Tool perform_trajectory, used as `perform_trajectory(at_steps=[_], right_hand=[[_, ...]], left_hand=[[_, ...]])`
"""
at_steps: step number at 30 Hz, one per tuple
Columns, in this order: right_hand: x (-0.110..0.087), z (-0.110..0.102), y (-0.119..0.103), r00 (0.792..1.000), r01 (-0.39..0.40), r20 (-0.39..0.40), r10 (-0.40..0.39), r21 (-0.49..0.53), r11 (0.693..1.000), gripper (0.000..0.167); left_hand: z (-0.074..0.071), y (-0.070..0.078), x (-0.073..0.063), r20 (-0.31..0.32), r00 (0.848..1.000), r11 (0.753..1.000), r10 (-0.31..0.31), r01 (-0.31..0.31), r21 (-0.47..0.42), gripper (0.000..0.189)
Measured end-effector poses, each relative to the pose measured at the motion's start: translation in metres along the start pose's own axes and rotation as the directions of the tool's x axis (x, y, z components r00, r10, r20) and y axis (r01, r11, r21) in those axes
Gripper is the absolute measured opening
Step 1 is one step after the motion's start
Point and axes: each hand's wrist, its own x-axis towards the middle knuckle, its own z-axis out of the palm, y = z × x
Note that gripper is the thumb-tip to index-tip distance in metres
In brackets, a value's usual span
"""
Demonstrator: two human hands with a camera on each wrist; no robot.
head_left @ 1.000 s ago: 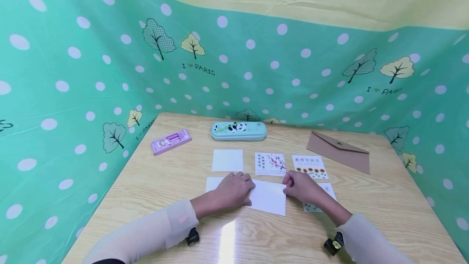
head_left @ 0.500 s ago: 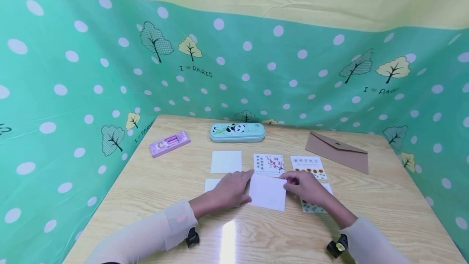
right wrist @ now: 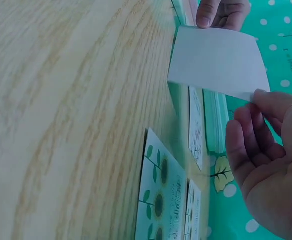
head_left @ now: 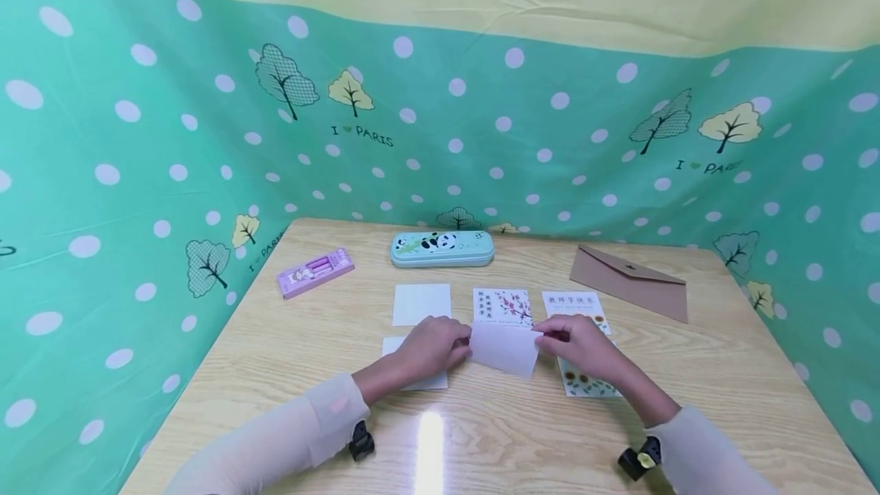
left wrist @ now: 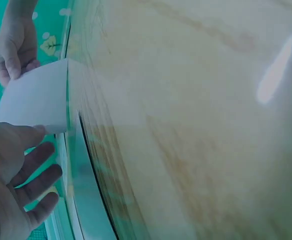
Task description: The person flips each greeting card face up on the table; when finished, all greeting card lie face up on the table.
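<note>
Both hands hold a white card [head_left: 504, 350] raised at a tilt just off the table, its blank side toward me. My left hand [head_left: 431, 346] pinches its left edge, thumb on the near face in the left wrist view. My right hand [head_left: 579, 342] pinches its upper right corner between thumb and fingers; the other fingers curl loosely in the right wrist view. Behind the raised card lies a card with red blossoms [head_left: 503, 307]. A blank white card [head_left: 426, 383] lies partly under the left hand, and a sunflower card [head_left: 584, 380] lies beneath the right.
Another blank card [head_left: 422, 305] and a second sunflower card [head_left: 576, 304] lie in the back row. Farther back are a purple pen box [head_left: 315, 273], a blue panda pencil case [head_left: 442, 249] and a brown envelope [head_left: 629, 282]. A dotted green curtain [head_left: 412, 136] borders the table.
The white card lay nearly flat by the left-hand blank card; it has been lifted and tilted. My left hand has gone from resting over the cards to pinching its left edge.
</note>
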Motion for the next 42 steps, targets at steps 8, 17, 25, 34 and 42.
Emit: perform_trajectory(at_steps=[8,17,25,34,42], right_hand=[[-0.008,-0.003,0.0,0.998,0.036,0.044,-0.041,0.099,0.994,0.023],[-0.023,-0.003,0.0,0.993,0.039,0.108,-0.047,0.073,0.997,0.022],[-0.027,0.002,0.004,0.981,0.014,0.191,-0.013,-0.005,1.0,0.023],[-0.029,0.009,0.008,0.975,0.02,0.22,-0.007,-0.056,0.998,0.035],[-0.026,0.012,0.008,0.967,0.021,0.254,0.001,-0.085,0.996,0.035]], left_hand=[[0.003,-0.002,0.007,-0.054,0.995,0.993,0.087,-0.082,0.086,0.021],[-0.002,0.003,0.006,0.066,0.995,0.997,0.074,-0.076,0.027,0.02],[0.0,0.005,0.006,0.147,0.986,0.994,0.079,-0.089,0.065,0.026],[0.006,0.012,0.008,0.171,0.983,0.983,0.064,-0.092,0.161,0.029],[0.014,0.015,0.011,0.192,0.981,0.972,0.028,-0.072,0.224,0.045]])
